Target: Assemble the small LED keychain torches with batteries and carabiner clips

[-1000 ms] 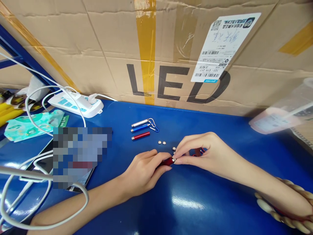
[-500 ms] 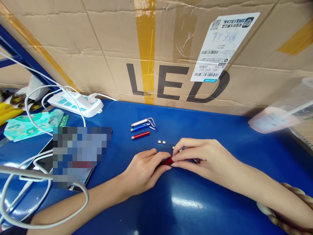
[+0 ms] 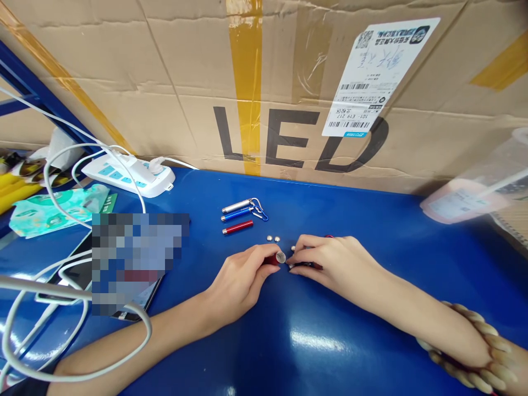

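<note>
1. Your left hand pinches a short red tube between thumb and forefinger, low over the blue table. The tube's silver end faces your right hand.
2. Your right hand is curled, its fingertips pressed onto a small dark part on the table, just beside the tube's end. I cannot tell whether the two touch.
3. Three button cells lie loose just beyond your fingers, one of them almost against your right forefinger. A nudge from a knuckle could send them rolling on the glossy surface.
4. The tube's grip is shallow. Tilt that end down and anything seated in it may drop out.
5. Further back lie a silver, a blue and a red penlight, near each other.
6. A white cable loops by your left forearm and could snag it.
</note>
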`<state>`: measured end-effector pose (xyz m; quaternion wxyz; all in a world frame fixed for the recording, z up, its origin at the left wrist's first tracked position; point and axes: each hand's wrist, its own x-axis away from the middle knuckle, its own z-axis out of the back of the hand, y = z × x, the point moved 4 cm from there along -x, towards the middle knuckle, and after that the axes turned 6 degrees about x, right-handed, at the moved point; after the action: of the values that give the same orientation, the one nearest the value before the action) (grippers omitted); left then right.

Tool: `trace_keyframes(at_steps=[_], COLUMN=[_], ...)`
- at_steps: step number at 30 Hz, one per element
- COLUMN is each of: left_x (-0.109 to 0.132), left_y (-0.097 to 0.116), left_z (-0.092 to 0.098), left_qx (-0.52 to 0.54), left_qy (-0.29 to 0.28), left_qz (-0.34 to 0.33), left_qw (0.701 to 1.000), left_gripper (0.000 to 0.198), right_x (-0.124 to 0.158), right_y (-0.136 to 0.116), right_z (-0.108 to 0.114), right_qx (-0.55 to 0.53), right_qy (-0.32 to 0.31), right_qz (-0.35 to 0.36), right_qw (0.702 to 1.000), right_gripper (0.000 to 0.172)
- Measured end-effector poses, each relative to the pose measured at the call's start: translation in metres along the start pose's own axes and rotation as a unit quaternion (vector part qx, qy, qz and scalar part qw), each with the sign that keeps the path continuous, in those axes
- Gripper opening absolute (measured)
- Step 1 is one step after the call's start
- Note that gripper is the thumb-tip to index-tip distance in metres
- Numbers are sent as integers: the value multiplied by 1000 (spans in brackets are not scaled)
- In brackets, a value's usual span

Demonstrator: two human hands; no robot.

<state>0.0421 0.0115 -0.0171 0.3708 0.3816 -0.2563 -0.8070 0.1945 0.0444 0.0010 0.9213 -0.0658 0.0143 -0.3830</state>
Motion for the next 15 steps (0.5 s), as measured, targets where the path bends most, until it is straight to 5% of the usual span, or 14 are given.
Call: trace_keyframes(at_steps=[15], left_x=[1], left_y=[-1], left_z=[-1], left_qx=[1], left_qy=[1], left_qz=[19], left_qw=[1000], left_gripper=[11], right_x=[-2], right_y=[-7], right_z=[-4], right_qx=[9], right_qy=[-1], right_qz=[-24], right_qw=[1000], right_gripper=[6])
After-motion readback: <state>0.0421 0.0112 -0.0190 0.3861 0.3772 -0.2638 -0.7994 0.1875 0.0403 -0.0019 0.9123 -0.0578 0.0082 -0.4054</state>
